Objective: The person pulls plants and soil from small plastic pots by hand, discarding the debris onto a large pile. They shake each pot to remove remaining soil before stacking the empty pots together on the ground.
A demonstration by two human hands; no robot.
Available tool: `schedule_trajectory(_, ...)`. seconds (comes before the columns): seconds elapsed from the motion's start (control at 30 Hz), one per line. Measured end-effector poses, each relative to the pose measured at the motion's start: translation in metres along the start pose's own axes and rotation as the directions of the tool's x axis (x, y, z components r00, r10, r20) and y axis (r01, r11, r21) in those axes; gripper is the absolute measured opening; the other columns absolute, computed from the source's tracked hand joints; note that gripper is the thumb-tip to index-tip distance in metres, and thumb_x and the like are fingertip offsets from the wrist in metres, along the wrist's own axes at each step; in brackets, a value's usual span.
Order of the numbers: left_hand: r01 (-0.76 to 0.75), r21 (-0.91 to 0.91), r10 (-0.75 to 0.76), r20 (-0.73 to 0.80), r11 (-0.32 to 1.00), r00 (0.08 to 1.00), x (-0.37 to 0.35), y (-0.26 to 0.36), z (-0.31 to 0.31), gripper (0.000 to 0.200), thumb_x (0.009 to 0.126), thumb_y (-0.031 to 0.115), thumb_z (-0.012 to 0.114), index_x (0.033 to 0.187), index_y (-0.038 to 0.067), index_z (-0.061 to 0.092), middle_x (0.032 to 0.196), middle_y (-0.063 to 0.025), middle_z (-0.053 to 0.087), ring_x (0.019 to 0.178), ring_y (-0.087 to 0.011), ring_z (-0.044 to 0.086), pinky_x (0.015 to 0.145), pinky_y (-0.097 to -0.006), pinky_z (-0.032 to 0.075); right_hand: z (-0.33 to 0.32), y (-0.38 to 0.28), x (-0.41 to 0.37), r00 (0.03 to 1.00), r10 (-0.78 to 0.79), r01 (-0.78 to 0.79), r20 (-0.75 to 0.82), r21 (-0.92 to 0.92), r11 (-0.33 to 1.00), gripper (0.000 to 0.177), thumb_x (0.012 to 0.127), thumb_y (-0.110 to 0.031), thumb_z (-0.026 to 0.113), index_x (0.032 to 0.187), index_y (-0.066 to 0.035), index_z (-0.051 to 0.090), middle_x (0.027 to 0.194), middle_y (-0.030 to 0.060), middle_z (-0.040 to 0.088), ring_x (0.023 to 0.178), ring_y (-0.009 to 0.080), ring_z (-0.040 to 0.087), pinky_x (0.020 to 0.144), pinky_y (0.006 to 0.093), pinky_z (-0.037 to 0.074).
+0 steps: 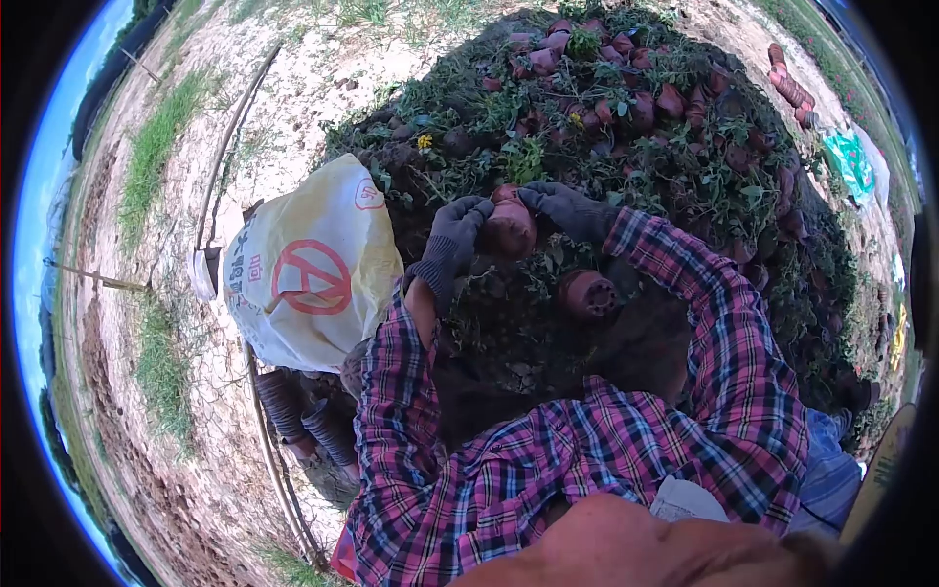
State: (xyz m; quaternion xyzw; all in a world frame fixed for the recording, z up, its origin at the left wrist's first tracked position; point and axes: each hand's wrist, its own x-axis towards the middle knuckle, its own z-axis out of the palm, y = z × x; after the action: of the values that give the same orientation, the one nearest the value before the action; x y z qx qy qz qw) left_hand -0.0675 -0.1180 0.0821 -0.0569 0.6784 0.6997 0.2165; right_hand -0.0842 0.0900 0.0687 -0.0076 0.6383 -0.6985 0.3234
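Note:
A reddish-brown plant pot (513,231) is held up between my two gloved hands, in front of my chest. My left hand (458,227), in a dark grey knit glove, is closed on the pot's left side. From the other side, my right hand (569,211) pinches the pot near its upper edge; its glove matches. Just below the right hand lies a second reddish pot (589,294) on its side, its base with several drainage holes turned towards me. What the held pot contains is hidden.
A large heap of reddish pots and uprooted green plants (626,117) spreads ahead and right. A white printed sack (323,264) stands at my left, with stacked dark pots (328,430) nearby. A hose (227,147) runs along the dry ground. Stacked pots (790,88) lie far right.

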Motion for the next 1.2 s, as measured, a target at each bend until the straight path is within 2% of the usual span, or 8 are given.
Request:
schedule_trajectory(0.27,-0.149,0.048,0.157,-0.268,0.988,0.951,0.024,-0.026,0.0,0.02,0.086,0.006,0.045,0.094,-0.001,0.062,0.085,-0.0049,0.063,0.074,-0.0112,0.057,0.068,-0.0245,0.047,0.016,0.011,0.003,0.994,0.055,-0.093,0.091,0.493,0.865,0.034,0.091,-0.037,0.045,0.107,-0.009,0.055,0.094,0.0043,0.06,0.079,0.0132,0.059,0.068,0.0272,0.051)
schedule_trajectory(0.53,-0.063,-0.218,0.019,-0.199,0.974,0.98,0.036,-0.029,-0.002,0.025,0.086,0.003,0.039,0.096,-0.004,0.061,0.09,-0.0098,0.063,0.079,-0.0161,0.061,0.072,-0.0263,0.049,0.009,0.002,-0.021,0.985,0.011,-0.07,0.171,0.342,0.937,0.035,0.088,-0.041,0.049,0.098,-0.009,0.058,0.076,-0.0004,0.058,0.057,0.0057,0.049,0.049,0.0203,0.039)
schedule_trajectory(0.6,-0.217,0.0,0.216,-0.073,0.976,0.974,0.032,-0.029,0.0,0.025,0.079,0.007,0.05,0.102,-0.001,0.058,0.095,-0.009,0.062,0.082,-0.0161,0.06,0.073,-0.0279,0.049,-0.012,0.023,-0.009,0.984,0.058,-0.095,0.168,0.217,0.972,0.032,0.088,-0.039,0.05,0.096,-0.009,0.058,0.074,-0.0005,0.057,0.056,0.0065,0.05,0.048,0.0207,0.039)
schedule_trajectory(0.77,-0.733,0.605,0.667,0.41,0.312,0.622,0.013,-0.018,0.014,0.035,0.077,0.007,0.058,0.111,0.001,0.053,0.099,-0.0077,0.061,0.087,-0.0149,0.06,0.073,-0.0284,0.048,-0.002,0.049,0.013,0.992,0.012,0.024,-0.122,0.291,0.956,0.026,0.087,-0.031,0.051,0.098,-0.008,0.057,0.077,0.0004,0.059,0.056,0.0088,0.051,0.047,0.0228,0.042)
schedule_trajectory(0.83,-0.416,0.683,0.316,0.276,0.6,0.908,0.002,0.004,0.026,0.041,0.075,0.004,0.06,0.115,0.001,0.05,0.1,-0.0075,0.06,0.089,-0.0143,0.058,0.074,-0.0288,0.048,0.0,0.048,0.017,0.97,0.053,0.03,-0.239,0.331,0.943,0.021,0.089,-0.025,0.048,0.099,-0.009,0.057,0.079,0.0003,0.059,0.058,0.0085,0.053,0.048,0.0228,0.043)
schedule_trajectory(0.9,-0.087,0.462,0.047,0.098,0.883,0.994,0.013,-0.004,0.023,0.048,0.073,0.002,0.062,0.119,0.002,0.047,0.102,-0.0076,0.059,0.091,-0.0138,0.057,0.076,-0.029,0.047,-0.007,0.04,0.02,0.967,0.068,0.03,-0.245,0.376,0.926,0.019,0.09,-0.021,0.045,0.1,-0.009,0.056,0.081,0.0004,0.059,0.06,0.0084,0.053,0.049,0.0228,0.044)
schedule_trajectory(0.97,0.142,-0.156,-0.147,-0.02,0.977,0.989,0.055,-0.054,0.009,0.057,0.07,0.0,0.064,0.124,0.003,0.043,0.105,-0.0081,0.057,0.09,-0.0134,0.057,0.077,-0.0288,0.047,-0.013,0.042,0.031,0.949,0.097,0.054,-0.301,0.455,0.889,0.022,0.091,-0.014,0.036,0.101,-0.009,0.055,0.081,0.0003,0.058,0.061,0.008,0.052,0.049,0.0228,0.043)
schedule_trajectory(1.2,-0.388,0.399,0.279,0.304,0.831,0.911,0.009,0.014,0.013,0.092,0.062,0.007,0.076,0.138,0.012,0.024,0.125,-0.0129,0.044,0.106,-0.0201,0.05,0.086,-0.0294,0.044,-0.032,0.071,0.033,0.997,-0.063,0.067,-0.037,0.115,0.991,0.025,0.09,-0.018,0.037,0.105,-0.007,0.054,0.082,0.0028,0.058,0.061,0.0101,0.05,0.053,0.0242,0.043)
